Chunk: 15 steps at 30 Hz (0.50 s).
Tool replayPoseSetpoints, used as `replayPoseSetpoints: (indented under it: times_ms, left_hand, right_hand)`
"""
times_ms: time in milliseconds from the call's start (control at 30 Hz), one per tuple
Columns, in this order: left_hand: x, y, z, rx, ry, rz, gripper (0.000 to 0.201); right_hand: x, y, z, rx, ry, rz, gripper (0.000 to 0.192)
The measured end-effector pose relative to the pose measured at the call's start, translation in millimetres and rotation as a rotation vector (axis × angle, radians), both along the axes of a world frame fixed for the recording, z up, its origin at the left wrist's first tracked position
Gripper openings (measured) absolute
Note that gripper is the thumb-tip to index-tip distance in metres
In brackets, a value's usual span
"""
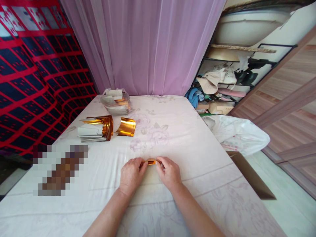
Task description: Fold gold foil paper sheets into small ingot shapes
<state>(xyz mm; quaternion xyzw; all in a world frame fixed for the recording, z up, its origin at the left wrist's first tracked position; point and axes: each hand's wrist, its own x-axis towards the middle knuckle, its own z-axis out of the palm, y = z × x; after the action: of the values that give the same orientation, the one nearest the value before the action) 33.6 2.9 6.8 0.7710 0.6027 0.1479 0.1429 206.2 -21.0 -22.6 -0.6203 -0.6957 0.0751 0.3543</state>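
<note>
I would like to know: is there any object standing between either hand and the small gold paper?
Nothing visible stands in the way. The left hand and right hand already hold the gold paper at its two ends. The curved gold sheet and the stack lie farther off, toward the left.

Small gold piece [151,162], shiny, pale upper edge, held crosswise, 2 ends between fingers [143,167].

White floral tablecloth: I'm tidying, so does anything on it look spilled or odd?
Nothing visible looks spilled. One curled, shiny gold sheet looks stray, lying apart, right of the gold-and-white paper stack; a pixelated patch at left hides that area.
</note>
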Motion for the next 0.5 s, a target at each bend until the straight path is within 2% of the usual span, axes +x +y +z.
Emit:
replayPoseSetpoints:
  times_ms: [167, 500]
  left_hand:
    - [1.1, -0.3, -0.7, 0.023, 0.036, -0.009, 0.025]
    - [4.4, -3.5, 0.8, 0.089, 0.124, -0.058, 0.027]
  right_hand:
    - [1.2, -0.7, 3.2, -0.031, -0.104, 0.016, 0.021]
    - [0.8, -2.7, 1.4, -0.011, -0.125, 0.012, 0.02]
